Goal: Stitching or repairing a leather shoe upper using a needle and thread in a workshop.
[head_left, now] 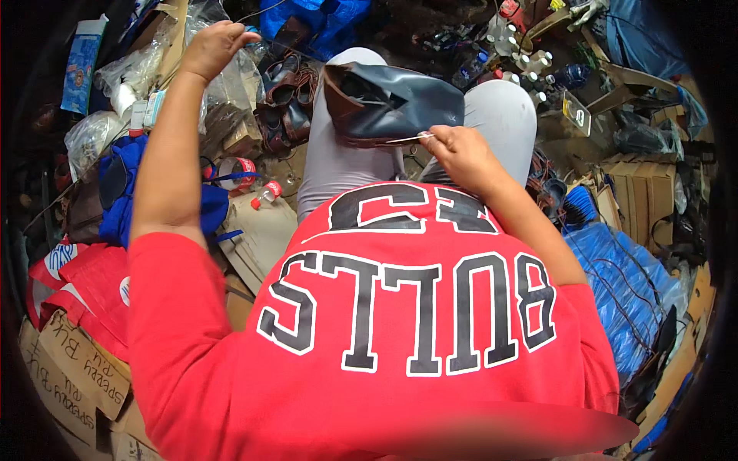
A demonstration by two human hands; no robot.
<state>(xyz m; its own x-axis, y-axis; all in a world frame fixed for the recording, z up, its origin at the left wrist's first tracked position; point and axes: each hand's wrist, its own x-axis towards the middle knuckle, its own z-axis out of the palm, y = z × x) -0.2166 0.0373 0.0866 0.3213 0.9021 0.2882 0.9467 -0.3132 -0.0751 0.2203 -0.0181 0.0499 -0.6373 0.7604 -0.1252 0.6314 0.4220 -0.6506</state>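
Note:
A dark blue-black leather piece [407,96], folded like a shoe upper with a brown inner side, lies across my knees. My right hand [463,157] is closed at its near edge, thumb and fingers pinching there. A thin pale sliver [405,140] sticks out from those fingertips along the edge; I cannot tell whether it is a needle. Raised to the far left, my left hand [215,50] is closed in a pinch. From it a fine thread [288,49] seems to run towards the leather, hard to make out against the clutter.
Brown leather shoes [280,127] lie left of my knees, near a red-labelled bottle [267,195]. Several small capped bottles [530,69] stand at the far right. Blue plastic sheeting [626,288] and a cardboard box [642,196] sit on the right, marked cardboard [88,361] at the near left.

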